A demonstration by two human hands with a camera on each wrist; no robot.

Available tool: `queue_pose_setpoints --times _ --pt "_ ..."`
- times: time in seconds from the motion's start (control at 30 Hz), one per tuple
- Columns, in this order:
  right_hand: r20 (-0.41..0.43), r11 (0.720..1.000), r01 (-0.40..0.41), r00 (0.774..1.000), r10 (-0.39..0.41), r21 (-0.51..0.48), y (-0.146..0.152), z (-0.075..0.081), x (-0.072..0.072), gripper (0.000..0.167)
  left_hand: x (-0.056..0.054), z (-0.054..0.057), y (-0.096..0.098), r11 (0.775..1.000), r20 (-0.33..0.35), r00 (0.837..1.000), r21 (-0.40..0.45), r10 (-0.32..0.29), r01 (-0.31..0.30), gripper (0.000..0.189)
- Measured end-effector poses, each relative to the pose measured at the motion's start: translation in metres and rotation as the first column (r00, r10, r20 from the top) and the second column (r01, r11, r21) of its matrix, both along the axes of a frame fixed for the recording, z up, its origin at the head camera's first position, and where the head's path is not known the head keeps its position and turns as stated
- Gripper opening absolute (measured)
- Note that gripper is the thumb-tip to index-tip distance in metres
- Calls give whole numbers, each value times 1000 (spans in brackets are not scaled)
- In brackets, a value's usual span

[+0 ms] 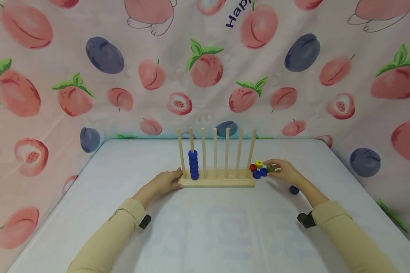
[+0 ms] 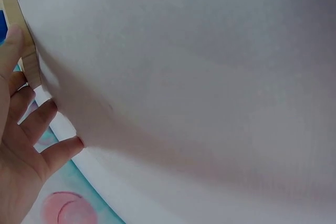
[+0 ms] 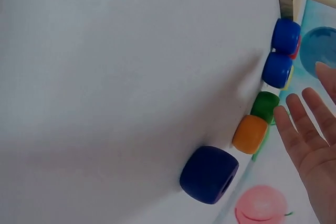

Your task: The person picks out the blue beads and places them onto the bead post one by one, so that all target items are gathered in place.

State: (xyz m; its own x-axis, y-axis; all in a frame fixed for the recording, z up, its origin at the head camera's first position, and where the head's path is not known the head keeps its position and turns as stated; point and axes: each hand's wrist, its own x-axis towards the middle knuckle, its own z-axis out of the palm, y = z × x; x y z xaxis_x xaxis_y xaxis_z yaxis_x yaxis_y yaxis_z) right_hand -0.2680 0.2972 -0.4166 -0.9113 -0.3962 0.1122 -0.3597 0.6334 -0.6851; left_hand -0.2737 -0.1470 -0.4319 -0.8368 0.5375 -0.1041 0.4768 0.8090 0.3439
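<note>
A wooden peg stand (image 1: 215, 182) with several upright rods stands mid-table. A stack of blue beads (image 1: 193, 165) sits on its second rod from the left. My left hand (image 1: 165, 181) grips the left end of the base, thumb on one side, as the left wrist view also shows. Off the stand's right end lie a red bead (image 1: 253, 167), a yellow bead (image 1: 259, 163), two blue beads (image 3: 286, 36), a green bead (image 3: 265, 105) and an orange bead (image 3: 250, 134). Over the green one hovers my right hand (image 1: 283, 170), fingers fairly straight, holding nothing visible.
A dark blue bead (image 3: 209, 174) lies apart, close to the right forearm in the head view. The white tabletop (image 1: 222, 227) meets a fruit-printed cloth (image 1: 177, 68) at the back and sides.
</note>
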Motion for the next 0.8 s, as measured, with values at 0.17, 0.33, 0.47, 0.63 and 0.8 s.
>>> queue_pose_setpoints --times 0.17,0.33,0.47,0.63,0.8 --pt "-2 999 20 1000 -20 50 -3 -6 -3 36 2 -1 -1 1000 -10 1000 10 -3 3 63" --pt "-13 997 24 1000 -23 79 -4 -6 0 36 1 0 0 1000 -27 1000 5 -12 12 61" --pt "-34 995 44 999 -41 93 -6 -4 0 33 -1 0 0 1000 -33 999 1 -10 10 60" --pt "-76 990 47 996 -37 133 -11 -8 -4 31 1 2 0 1000 -17 1000 -6 23 -23 63" --pt "-32 977 78 997 -73 197 -15 -8 -6 32 2 1 1 1000 -9 1000 7 26 -26 63"
